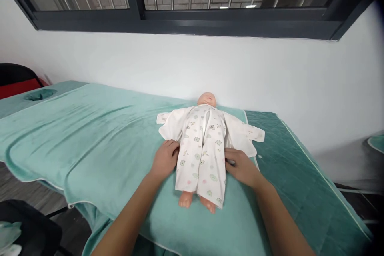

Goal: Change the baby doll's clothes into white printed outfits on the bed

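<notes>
A baby doll (207, 99) lies on its back on a green cover, its head toward the wall and its bare feet toward me. Over its body is a white printed garment (202, 140), with trouser legs reaching the ankles and both sleeves of a white top spread out sideways. My left hand (166, 158) is closed at the left edge of the trousers, around hip height. At the right edge, my right hand (240, 165) has its fingers curled against the cloth. What the fingertips of each hand pinch, if anything, is hidden.
The green cover (99, 144) drapes over a long bed with a face hole (40, 95) at the far left. A darker quilted sheet (294, 180) lies at right. A black chair (27, 228) stands at lower left; wall and window are behind.
</notes>
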{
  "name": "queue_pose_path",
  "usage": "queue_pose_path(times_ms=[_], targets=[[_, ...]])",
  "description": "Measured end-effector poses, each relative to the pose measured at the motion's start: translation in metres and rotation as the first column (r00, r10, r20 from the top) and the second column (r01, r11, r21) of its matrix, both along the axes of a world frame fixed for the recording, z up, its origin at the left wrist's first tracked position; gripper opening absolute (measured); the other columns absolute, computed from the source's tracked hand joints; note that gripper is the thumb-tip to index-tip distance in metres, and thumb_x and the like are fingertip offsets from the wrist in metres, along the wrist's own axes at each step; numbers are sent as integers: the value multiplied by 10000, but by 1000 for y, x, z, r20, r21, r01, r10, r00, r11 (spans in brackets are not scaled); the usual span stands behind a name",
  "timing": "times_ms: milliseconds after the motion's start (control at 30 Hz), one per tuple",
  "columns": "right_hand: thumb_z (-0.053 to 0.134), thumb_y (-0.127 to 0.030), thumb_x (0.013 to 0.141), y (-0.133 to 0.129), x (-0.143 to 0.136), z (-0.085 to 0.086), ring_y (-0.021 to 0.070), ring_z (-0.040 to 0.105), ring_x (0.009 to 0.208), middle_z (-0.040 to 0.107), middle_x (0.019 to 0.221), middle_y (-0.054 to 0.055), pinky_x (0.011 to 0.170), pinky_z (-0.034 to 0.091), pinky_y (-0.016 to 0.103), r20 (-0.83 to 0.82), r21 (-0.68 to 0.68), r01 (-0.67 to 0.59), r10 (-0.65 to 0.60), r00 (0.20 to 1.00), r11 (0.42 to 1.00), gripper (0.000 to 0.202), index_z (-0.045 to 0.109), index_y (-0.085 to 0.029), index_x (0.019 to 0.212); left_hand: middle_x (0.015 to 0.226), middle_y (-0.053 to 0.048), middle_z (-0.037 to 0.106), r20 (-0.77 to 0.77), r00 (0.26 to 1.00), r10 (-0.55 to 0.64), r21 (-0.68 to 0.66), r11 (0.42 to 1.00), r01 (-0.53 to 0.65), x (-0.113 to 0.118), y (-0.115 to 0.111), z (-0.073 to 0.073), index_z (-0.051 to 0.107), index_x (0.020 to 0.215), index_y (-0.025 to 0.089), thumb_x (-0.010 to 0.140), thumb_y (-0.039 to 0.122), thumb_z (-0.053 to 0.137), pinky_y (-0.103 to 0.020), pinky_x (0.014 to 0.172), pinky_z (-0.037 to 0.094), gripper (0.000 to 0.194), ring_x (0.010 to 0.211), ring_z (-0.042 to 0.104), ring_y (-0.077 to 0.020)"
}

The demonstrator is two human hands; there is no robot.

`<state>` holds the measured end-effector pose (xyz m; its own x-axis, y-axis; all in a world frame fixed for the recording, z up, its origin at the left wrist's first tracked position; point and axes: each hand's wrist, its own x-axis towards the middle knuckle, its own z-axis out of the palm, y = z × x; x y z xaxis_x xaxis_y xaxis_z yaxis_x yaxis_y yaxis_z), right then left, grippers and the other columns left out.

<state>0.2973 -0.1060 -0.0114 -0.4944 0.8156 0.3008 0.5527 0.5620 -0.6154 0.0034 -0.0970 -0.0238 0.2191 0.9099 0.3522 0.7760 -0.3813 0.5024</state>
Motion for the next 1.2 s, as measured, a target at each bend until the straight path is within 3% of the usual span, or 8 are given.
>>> queue_pose_path(times_ms=[300,567,633,700,800,1000,1100,1200], targets=[[495,-317,945,-4,-1,4,157,521,693,601,744,6,667,411,281,-201,-39,210,-213,956,977,257,612,-201,747,1139,-50,684,316,946,68,-113,993,-33,5,-8,5,596,1173,245,974,412,404,-345,895,464,323,1022,627,-214],[473,-450,950,0,-5,-6,171,535,710,626,752,8,668,400,285,-258,-100,443,-454,853,891,318,635,-198,844,700,19,610,557,829,56,-362,914,181,-1,-17,10,608,899,209,907,458,531,-260,637,438,260,655,547,-140],[487,-442,927,7,7,-13,193,566,763,661,826,42,719,422,308,-255,-35,616,-603,756,787,303,650,-189,889,707,12,612,554,828,92,-326,938,114,-4,-13,8,609,887,207,910,464,514,-275,662,452,276,675,560,-151],[510,-416,888,12,24,-20,236,589,858,674,948,102,783,437,351,-198,47,777,-756,624,628,294,653,-168,958,838,-22,660,493,847,199,-229,969,-94,-10,-1,4,610,932,206,913,436,495,-308,745,474,258,796,603,-184],[527,-433,848,14,46,-28,309,586,962,646,1077,182,814,441,414,47,111,869,-876,479,482,375,637,-138,1053,1130,-116,652,254,870,423,-34,903,-429,-24,28,-2,601,1091,175,881,354,515,-402,935,451,290,1085,574,-274],[489,-569,845,8,57,-29,297,640,833,685,975,138,678,436,387,294,40,891,-858,422,452,416,639,-205,979,1221,-178,603,-103,805,584,-31,807,-590,-42,69,-5,623,1011,183,860,382,541,-522,952,416,263,1173,506,-387],[563,-532,787,11,59,-29,235,599,659,673,756,79,606,392,340,199,-44,887,-866,458,459,325,631,-215,808,1106,-143,648,-23,826,563,-32,826,-563,-43,66,-6,591,960,205,886,344,497,-460,899,435,183,1108,556,-346],[621,-488,744,17,51,-20,195,545,606,624,674,27,589,391,317,-118,-178,860,-879,463,477,287,589,-204,759,958,-78,664,196,850,489,-83,872,-483,-42,56,-4,543,990,225,917,377,456,-364,790,453,190,919,618,-261]])
